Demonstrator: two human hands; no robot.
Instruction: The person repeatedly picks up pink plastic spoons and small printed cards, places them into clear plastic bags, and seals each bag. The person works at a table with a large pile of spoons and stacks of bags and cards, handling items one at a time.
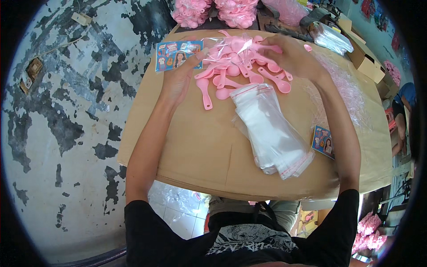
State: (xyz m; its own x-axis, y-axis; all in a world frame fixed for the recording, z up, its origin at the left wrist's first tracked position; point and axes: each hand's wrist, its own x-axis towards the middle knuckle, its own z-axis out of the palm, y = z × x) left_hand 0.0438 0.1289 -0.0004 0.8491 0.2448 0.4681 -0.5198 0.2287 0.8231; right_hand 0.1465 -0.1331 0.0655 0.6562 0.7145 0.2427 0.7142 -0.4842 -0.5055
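My left hand [180, 80] is closed on a clear plastic bag with a blue printed card [171, 55] at its left end. The bag stretches right over a heap of pink plastic measuring spoons [233, 58]. At the heap's right side my right hand [293, 55] has its fingers curled round a pink spoon [273, 48]; its fingertips are partly hidden. Several spoons lie loose at the near edge of the heap. Nearer to me is a stack of clear resealable bags [271, 129]. A second blue card [323, 141] lies beside my right forearm, which partly covers it.
Behind the table [200, 147] stand bulging clear bags of pink spoons [235, 13]. Shredded clear plastic strands [342, 89] spread along the right side. Farther right are a pack of clear bags [331, 38], cardboard boxes [367, 62] and another person [402, 102]. A peeling wall [66, 133] is at the left.
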